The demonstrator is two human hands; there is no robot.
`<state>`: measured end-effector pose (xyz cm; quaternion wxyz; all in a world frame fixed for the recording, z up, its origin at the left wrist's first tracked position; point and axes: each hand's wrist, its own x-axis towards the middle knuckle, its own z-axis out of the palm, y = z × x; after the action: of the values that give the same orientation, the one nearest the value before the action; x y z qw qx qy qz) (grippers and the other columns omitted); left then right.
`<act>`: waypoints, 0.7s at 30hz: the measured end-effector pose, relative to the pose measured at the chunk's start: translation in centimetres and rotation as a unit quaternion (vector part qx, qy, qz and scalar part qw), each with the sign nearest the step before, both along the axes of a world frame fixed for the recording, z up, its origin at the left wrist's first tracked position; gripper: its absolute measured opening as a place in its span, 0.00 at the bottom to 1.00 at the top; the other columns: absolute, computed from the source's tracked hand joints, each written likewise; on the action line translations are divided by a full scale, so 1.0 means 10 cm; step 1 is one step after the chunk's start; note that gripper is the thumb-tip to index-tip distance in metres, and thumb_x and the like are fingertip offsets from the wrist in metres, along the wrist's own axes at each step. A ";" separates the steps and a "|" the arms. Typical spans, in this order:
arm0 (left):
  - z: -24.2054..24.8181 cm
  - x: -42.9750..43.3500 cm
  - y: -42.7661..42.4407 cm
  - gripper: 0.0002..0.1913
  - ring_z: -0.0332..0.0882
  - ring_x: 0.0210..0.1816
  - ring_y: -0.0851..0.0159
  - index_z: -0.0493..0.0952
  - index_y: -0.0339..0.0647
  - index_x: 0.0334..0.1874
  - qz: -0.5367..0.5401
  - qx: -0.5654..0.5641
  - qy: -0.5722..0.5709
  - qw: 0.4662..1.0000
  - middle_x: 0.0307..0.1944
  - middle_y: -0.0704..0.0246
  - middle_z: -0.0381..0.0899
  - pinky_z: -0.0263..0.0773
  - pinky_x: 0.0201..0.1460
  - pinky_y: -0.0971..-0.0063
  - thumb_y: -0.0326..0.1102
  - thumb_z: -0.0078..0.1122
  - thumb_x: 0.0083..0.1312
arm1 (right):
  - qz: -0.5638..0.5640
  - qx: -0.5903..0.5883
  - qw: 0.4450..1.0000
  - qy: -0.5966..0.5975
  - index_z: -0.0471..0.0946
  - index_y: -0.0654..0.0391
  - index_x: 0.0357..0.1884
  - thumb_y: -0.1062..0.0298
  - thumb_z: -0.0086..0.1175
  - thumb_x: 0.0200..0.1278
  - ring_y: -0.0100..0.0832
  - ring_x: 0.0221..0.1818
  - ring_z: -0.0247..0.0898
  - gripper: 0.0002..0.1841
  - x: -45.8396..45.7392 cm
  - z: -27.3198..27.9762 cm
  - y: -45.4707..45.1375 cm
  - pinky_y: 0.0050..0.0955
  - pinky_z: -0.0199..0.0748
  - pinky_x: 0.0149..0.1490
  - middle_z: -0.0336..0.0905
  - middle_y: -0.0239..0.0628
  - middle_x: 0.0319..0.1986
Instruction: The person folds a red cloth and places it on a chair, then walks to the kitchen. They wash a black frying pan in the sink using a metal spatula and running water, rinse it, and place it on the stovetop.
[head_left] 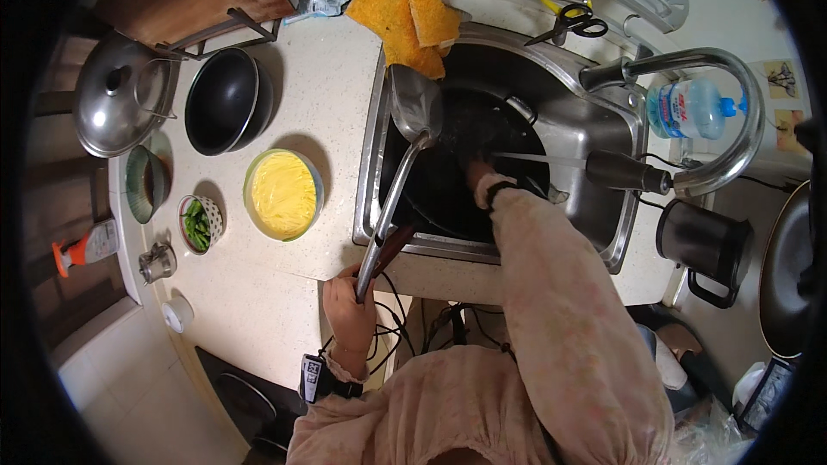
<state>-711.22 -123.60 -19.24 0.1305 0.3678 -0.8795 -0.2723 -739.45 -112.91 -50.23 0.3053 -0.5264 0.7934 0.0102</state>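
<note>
My left hand (351,311) is at the counter edge, closed around the reddish-brown handle of a black wok (446,197) that lies in the stainless-steel sink (581,135). A metal spatula (400,177) slants over the sink's left rim, its handle end at the same hand. Inside the wok is my right hand (479,174), its fingers lost in the dark; whether it holds anything cannot be told. Water runs from the pull-out faucet (630,172) towards that hand.
Left on the counter stand a bowl of yellow shreds (284,194), a cup of cut green vegetables (197,226), a black bowl (223,103) and a steel lid (116,100). An orange cloth (407,13) hangs at the sink's back corner. Scissors (572,20) hang behind; a black pitcher (701,245) stands right.
</note>
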 end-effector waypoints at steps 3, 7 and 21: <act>0.01 0.00 0.00 0.10 0.71 0.36 0.52 0.68 0.37 0.28 0.001 -0.004 -0.010 1.000 0.39 0.60 0.79 0.65 0.40 0.62 0.23 0.63 0.52 | -0.074 -0.112 0.990 -0.031 0.69 0.56 0.58 0.73 0.48 0.55 0.47 0.54 0.66 0.24 0.13 0.03 -0.14 0.40 0.65 0.56 0.66 0.49 0.57; 0.00 0.01 0.01 0.10 0.71 0.36 0.52 0.68 0.37 0.29 0.002 0.012 -0.013 1.000 0.39 0.60 0.79 0.65 0.41 0.62 0.23 0.63 0.51 | -0.035 -0.093 0.980 -0.174 0.66 0.56 0.60 0.69 0.48 0.59 0.47 0.55 0.66 0.24 0.10 0.03 0.08 0.40 0.61 0.60 0.62 0.51 0.59; 0.01 -0.01 0.00 0.08 0.71 0.37 0.53 0.70 0.36 0.28 -0.002 -0.010 -0.013 1.000 0.38 0.60 0.78 0.66 0.42 0.63 0.24 0.62 0.52 | -0.086 0.273 0.956 0.063 0.67 0.62 0.57 0.57 0.48 0.59 0.51 0.55 0.62 0.26 0.24 0.68 0.31 0.50 0.61 0.58 0.62 0.53 0.56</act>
<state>-711.34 -123.63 -19.18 0.1223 0.3686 -0.8845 -0.2585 -737.07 -109.78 -43.48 0.3866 -0.3507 0.8205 0.2329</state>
